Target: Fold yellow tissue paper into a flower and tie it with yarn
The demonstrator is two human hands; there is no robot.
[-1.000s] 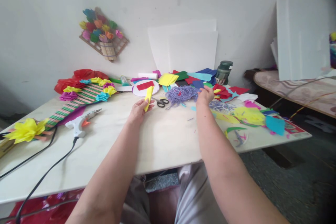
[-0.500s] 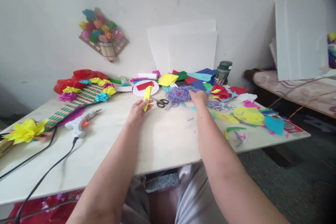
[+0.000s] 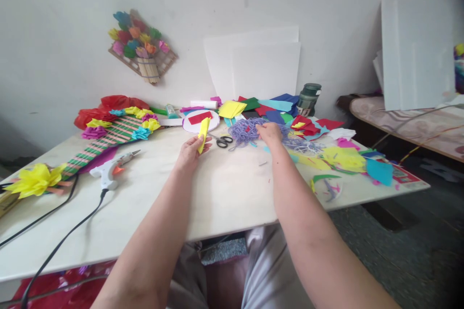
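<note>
My left hand (image 3: 191,151) is closed round a folded strip of yellow paper (image 3: 204,134), which stands up from the fingers. Behind it on the table lies a white oval card (image 3: 213,124) with a red paper piece (image 3: 199,118) on top. Black-handled scissors (image 3: 224,142) rest between my two hands. My right hand (image 3: 270,133) is at a tangled heap of purple yarn (image 3: 243,131), fingers bent and pinched into its strands. How much yarn the fingertips hold is hidden.
A white glue gun (image 3: 108,173) with a black cord lies at left, near a green woven piece (image 3: 97,146) with paper flowers. Coloured paper sheets (image 3: 232,109) line the back. A dark green jar (image 3: 308,100) stands at back right; yellow paper scraps (image 3: 342,159) lie at right.
My right hand has shifted slightly left over the purple yarn, its fingers more drawn together. My left hand with the yellow strip stays in place.
</note>
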